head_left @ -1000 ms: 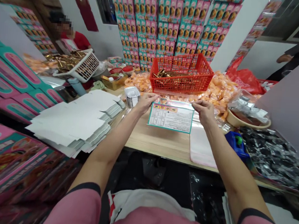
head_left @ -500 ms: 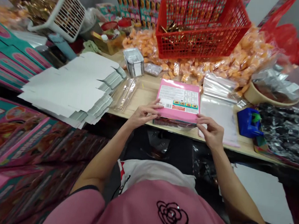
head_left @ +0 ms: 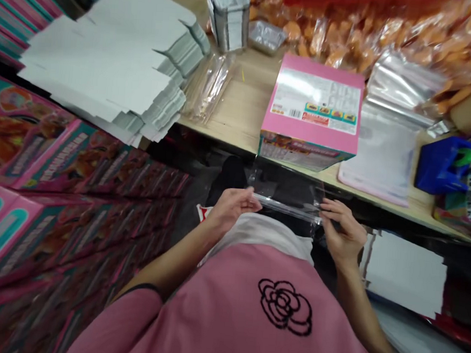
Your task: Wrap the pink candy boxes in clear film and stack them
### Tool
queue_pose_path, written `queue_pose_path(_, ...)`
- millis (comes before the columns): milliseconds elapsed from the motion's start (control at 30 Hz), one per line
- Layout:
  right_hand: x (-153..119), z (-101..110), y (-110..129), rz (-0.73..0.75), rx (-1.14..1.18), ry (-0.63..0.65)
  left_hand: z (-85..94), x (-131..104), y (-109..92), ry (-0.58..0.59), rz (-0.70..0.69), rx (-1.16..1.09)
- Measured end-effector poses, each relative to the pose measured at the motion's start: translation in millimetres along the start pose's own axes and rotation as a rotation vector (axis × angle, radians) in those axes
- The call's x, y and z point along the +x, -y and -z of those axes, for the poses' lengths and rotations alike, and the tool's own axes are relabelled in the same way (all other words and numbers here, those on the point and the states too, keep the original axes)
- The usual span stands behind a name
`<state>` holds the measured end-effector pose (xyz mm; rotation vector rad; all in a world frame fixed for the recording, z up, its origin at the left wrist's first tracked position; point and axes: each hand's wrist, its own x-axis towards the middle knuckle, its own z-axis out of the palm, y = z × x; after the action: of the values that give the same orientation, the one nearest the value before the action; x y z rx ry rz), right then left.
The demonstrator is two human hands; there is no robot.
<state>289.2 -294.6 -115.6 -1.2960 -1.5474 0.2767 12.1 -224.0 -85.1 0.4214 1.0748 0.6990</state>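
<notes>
Fingertips of our left hand [head_left: 233, 211] and right hand [head_left: 342, 232] pinch opposite ends of a clear plastic film [head_left: 288, 193] in the head view. We have it spread just in front of the pink printed carton [head_left: 313, 106], which sits at the front edge of the wooden table [head_left: 244, 107]. That carton looks formed and closed, so we judge this part done; the film's near edge looks unsealed. Whether it already surrounds the carton, we cannot tell. White carton blanks [head_left: 107, 54] lie stacked and unfolded to our left.

Print [head_left: 300, 94] on boxes [head_left: 311, 129] apparently illegible
</notes>
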Motion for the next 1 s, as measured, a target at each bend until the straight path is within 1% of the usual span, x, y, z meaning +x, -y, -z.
queue_pose_path(100, -18, 1, -4, -0.036, -0.012, 0.007, 0.8, -5, 18, -0.054, -0.074, 0.098)
queue_pose_path(167, -23, 7, -2, -0.059, -0.054, 0.080, 4.1, -8, 24, -0.045, -0.107, 0.148)
queue_pose_path(233, -20, 12, 6, -0.086, -0.082, 0.154, 8.2, -10, 26, -0.029, -0.133, 0.191)
queue_pose_path(300, -9, 9, 20, -0.114, -0.040, 0.180, 11.8, -11, 26, -0.034, -0.165, 0.248)
queue_pose_path(333, -1, 2, 28, -0.124, 0.007, 0.186, 13.0, -11, 25, -0.038, -0.183, 0.283)
queue_pose_path(400, 16, -21, 44, -0.138, 0.109, 0.252, 14.2, -9, 24, -0.034, -0.218, 0.358)
queue_pose_path(500, 39, -68, 57, -0.158, 0.197, 0.499, 13.4, -5, 23, 0.013, -0.274, 0.455)
queue_pose_path(567, 49, -94, 61, -0.180, 0.145, 0.625, 11.9, -2, 24, 0.040, -0.333, 0.515)
queue_pose_path(633, 53, -108, 62, -0.202, 0.062, 0.689, 10.4, -1, 26, 0.052, -0.382, 0.567)
queue_pose_path(700, 54, -113, 64, -0.218, 0.021, 0.724, 9.9, -1, 27, 0.060, -0.410, 0.595)
queue_pose_path(767, 53, -111, 65, -0.223, 0.029, 0.740, 11.5, -1, 27, 0.076, -0.434, 0.612)
queue_pose_path(833, 51, -108, 66, -0.210, 0.043, 0.733, 15.7, 0, 26, 0.120, -0.448, 0.639)
queue_pose_path(900, 48, -105, 67, -0.180, 0.045, 0.697, 21.6, 3, 24, 0.160, -0.458, 0.669)
queue_pose_path(933, 46, -104, 68, -0.161, 0.044, 0.671, 24.4, 5, 22, 0.140, -0.486, 0.679)
queue_pose_path(1000, 44, -103, 69, -0.115, 0.048, 0.606, 28.1, 11, 15, 0.060, -0.601, 0.690)
